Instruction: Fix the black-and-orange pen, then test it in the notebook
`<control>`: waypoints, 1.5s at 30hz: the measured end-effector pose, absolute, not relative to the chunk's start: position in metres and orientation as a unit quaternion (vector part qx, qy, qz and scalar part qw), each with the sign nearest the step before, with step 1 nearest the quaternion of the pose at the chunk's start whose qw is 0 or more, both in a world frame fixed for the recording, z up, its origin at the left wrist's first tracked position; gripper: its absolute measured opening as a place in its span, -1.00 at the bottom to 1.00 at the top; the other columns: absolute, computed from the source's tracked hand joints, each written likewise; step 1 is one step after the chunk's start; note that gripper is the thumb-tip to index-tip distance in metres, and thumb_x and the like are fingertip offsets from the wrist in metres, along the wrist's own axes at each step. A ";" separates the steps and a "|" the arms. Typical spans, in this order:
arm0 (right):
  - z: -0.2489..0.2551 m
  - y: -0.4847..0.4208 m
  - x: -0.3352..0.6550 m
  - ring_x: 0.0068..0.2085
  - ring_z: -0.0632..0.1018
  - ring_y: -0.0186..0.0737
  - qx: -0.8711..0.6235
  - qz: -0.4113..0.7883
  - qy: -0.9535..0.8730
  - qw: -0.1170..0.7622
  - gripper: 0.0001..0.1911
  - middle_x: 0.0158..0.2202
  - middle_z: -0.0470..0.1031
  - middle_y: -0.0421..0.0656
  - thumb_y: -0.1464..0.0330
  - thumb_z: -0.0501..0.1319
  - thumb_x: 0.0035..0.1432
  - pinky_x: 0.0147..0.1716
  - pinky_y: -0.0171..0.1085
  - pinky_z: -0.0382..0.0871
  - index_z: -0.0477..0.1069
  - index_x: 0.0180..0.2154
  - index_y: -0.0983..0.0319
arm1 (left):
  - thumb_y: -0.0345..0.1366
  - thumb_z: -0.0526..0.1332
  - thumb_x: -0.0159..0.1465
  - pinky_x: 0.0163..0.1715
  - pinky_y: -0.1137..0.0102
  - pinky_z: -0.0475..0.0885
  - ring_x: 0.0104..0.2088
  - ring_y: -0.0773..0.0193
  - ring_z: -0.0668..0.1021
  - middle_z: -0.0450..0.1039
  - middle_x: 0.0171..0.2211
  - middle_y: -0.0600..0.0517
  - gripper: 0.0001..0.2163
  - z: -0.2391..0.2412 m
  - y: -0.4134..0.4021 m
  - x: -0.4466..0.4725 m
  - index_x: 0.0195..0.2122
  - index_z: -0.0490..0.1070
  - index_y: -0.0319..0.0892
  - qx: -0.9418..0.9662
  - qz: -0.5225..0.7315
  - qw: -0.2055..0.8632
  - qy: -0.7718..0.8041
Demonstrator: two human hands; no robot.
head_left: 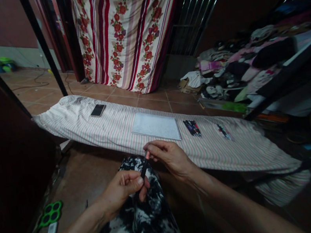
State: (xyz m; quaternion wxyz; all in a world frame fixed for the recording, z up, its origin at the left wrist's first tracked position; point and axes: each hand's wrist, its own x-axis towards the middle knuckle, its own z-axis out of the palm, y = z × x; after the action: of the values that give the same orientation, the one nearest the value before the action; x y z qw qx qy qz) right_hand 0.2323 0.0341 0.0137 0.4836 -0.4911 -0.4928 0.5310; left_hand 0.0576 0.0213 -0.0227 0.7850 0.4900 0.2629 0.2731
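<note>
Above my lap, my left hand [131,184] is closed round the dark body of a slim black pen [144,169]. My right hand [168,156] pinches its upper end, where a reddish piece shows between the fingers. Whether that piece is separate from the pen, I cannot tell. Just beyond my hands a spiral notebook [155,125] lies open on a striped cloth [121,124]. To its right is a row of several dark pens [192,128], and farther right a smaller group of pens or pen parts [224,132].
A phone [98,110] lies on the cloth at the left. Dark metal posts [45,47] frame the view. Behind hangs a floral curtain [121,38]; a heap of clothes and shoes [238,59] fills the right. A green object [51,213] is on the lower left.
</note>
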 end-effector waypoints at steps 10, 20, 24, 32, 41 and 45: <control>0.019 0.030 0.222 -0.52 0.37 -0.43 -0.400 0.664 -0.425 0.468 -0.62 -0.52 0.35 -0.26 0.11 0.26 0.00 -0.63 -0.44 0.10 0.40 -0.24 0.26 | -0.29 0.20 0.15 -0.44 0.48 0.30 -0.53 0.35 0.45 0.36 -0.64 0.04 -0.83 -0.006 0.037 0.069 -0.42 0.47 -0.33 0.335 0.349 0.858 0.175; 0.004 0.032 0.224 -0.71 0.22 -0.48 -0.373 0.712 -0.344 0.486 -0.74 -0.71 0.16 -0.38 0.22 0.31 -0.03 -0.72 -0.42 0.16 0.43 -0.36 0.28 | -0.25 0.14 0.21 -0.45 0.49 0.34 -0.52 0.35 0.49 0.49 -0.53 -0.06 -0.76 -0.007 0.044 0.079 -0.35 0.48 -0.34 0.353 0.298 0.865 0.198; -0.001 0.039 0.235 -0.63 0.27 -0.54 -0.391 0.656 -0.237 0.601 -0.76 -0.55 0.34 -0.29 0.31 0.38 -0.14 -0.78 -0.53 0.02 0.42 -0.42 0.28 | -0.03 -0.02 0.27 -0.42 0.48 0.35 -0.46 0.32 0.51 0.52 -0.43 -0.14 -0.53 -0.018 0.048 0.081 -0.31 0.48 -0.37 0.330 0.266 0.869 0.255; -0.023 0.049 0.280 -0.52 0.49 -0.44 -0.416 0.571 -0.130 0.696 -0.80 -0.47 0.45 -0.27 0.37 0.35 -0.10 -0.69 -0.53 0.30 0.34 -0.41 0.21 | -0.21 0.22 0.12 -0.47 0.49 0.29 -0.50 0.37 0.48 0.51 -0.49 -0.04 -0.77 -0.061 0.067 0.092 -0.36 0.45 -0.33 0.377 0.241 0.800 0.400; -0.063 0.073 0.312 -0.51 0.51 -0.41 -0.441 0.523 -0.092 0.724 -0.71 -0.45 0.50 -0.23 0.42 0.39 -0.17 -0.66 -0.50 0.39 0.28 -0.44 0.20 | -0.22 0.20 0.09 -0.52 0.48 0.24 -0.56 0.39 0.43 0.47 -0.55 0.03 -0.80 -0.089 0.103 0.118 -0.38 0.43 -0.29 0.453 0.241 0.739 0.437; -0.080 0.089 0.321 -0.54 0.48 -0.42 -0.443 0.530 -0.104 0.716 -0.67 -0.47 0.46 -0.26 0.41 0.42 -0.23 -0.67 -0.48 0.38 0.30 -0.43 0.19 | -0.28 0.20 0.08 -0.39 0.42 0.29 -0.43 0.30 0.45 0.46 -0.49 0.05 -0.86 -0.105 0.125 0.124 -0.39 0.46 -0.24 0.517 0.268 0.663 0.470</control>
State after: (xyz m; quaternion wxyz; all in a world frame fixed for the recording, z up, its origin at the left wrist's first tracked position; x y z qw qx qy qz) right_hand 0.3213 0.0894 -0.0801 0.7156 -0.4427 -0.1037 0.5303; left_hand 0.1240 0.1254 -0.1048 0.6630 0.5175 0.4702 0.2678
